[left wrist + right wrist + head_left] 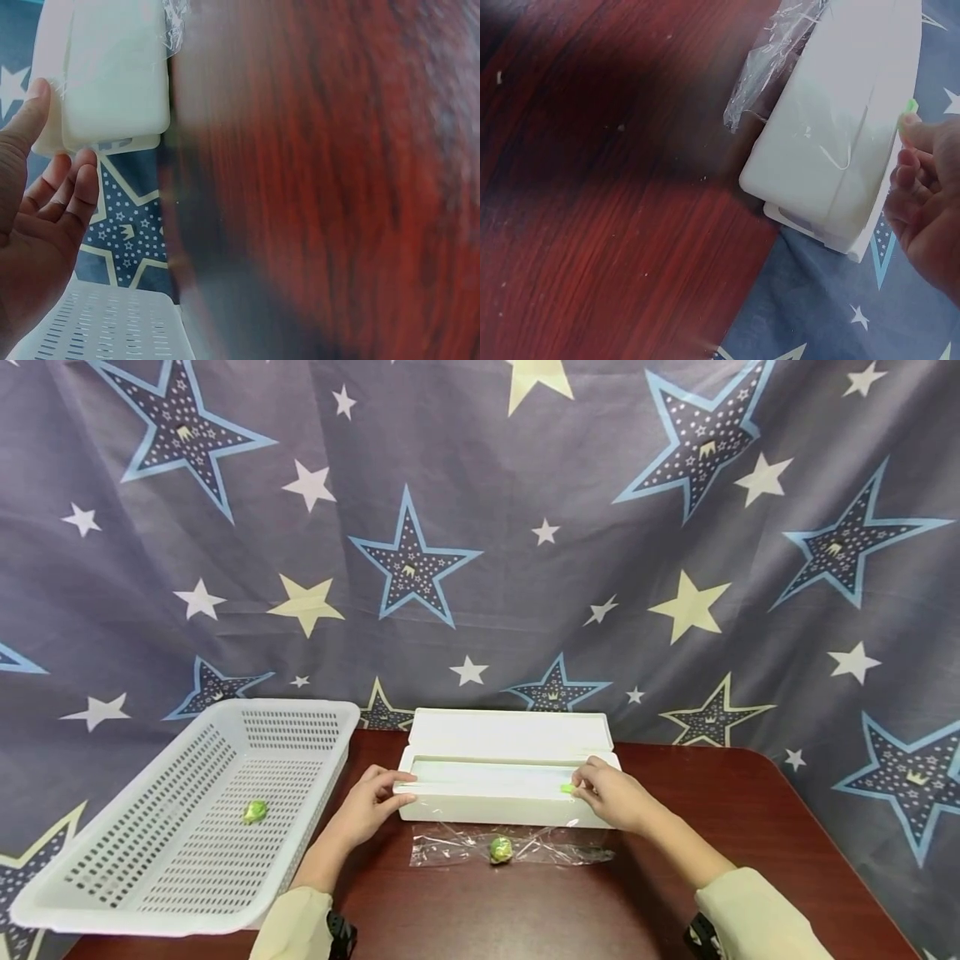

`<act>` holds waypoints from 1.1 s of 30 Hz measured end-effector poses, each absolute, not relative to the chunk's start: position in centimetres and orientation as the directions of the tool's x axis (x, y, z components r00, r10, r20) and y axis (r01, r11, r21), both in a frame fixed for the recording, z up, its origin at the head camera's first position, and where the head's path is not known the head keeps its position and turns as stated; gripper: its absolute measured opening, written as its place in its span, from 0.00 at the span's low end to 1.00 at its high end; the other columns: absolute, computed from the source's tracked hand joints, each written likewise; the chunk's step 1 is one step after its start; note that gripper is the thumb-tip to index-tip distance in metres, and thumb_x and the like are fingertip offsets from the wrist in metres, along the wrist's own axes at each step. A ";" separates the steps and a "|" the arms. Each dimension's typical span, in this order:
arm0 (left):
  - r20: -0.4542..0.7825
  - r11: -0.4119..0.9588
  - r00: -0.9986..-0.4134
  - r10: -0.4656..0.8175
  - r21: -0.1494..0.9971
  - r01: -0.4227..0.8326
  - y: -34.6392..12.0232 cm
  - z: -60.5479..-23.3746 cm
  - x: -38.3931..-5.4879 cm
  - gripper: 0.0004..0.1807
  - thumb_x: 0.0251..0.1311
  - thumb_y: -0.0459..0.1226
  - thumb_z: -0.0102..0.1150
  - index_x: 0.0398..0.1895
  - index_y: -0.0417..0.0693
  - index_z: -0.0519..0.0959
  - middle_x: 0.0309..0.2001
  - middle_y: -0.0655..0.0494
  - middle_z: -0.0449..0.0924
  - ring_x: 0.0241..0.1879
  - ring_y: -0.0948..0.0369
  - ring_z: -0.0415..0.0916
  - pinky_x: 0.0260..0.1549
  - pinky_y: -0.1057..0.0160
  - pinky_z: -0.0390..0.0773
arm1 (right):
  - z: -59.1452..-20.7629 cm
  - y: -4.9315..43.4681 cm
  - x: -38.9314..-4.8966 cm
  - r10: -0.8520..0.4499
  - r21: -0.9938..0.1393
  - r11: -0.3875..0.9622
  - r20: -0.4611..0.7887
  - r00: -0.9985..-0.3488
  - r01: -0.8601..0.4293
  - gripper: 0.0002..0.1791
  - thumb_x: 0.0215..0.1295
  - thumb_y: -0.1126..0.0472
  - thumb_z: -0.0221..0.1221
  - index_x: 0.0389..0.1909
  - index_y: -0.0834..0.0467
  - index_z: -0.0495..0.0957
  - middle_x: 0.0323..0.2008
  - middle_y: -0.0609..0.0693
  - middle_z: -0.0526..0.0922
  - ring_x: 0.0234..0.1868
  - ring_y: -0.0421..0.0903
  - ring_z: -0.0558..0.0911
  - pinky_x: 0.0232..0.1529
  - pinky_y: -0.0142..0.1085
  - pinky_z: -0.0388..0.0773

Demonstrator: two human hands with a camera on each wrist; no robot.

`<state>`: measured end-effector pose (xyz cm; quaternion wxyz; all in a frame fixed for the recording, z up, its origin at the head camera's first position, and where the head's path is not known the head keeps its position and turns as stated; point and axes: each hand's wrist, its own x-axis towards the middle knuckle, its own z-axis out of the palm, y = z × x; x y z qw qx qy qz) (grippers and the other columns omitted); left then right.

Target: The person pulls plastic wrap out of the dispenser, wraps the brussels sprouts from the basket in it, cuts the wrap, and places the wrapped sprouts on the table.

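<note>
Box between your hands, likely light and stiff: steady it by the end your left hand grips, fingers half-curled; your right hand pinches its green tab.

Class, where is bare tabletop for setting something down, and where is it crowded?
Bare: the table nearer than the clear film, between the sleeves; and between right forearm and right edge. Crowded: the middle, with green ball, white box, left hand and right hand; the left, with basket.
</note>
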<state>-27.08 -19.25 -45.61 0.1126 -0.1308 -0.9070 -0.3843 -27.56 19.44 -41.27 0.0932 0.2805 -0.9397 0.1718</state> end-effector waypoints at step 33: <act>0.325 0.668 -0.932 0.163 0.659 0.346 -19.6 -45.6 -27.1 0.15 0.52 0.40 0.66 0.44 0.52 0.82 0.34 0.58 0.71 0.32 0.64 0.72 0.37 0.61 0.76 | -41.8 19.7 -27.8 -0.537 -0.327 0.708 0.327 -0.778 -0.626 0.04 0.59 0.66 0.60 0.30 0.58 0.74 0.26 0.43 0.67 0.26 0.33 0.66 0.29 0.29 0.68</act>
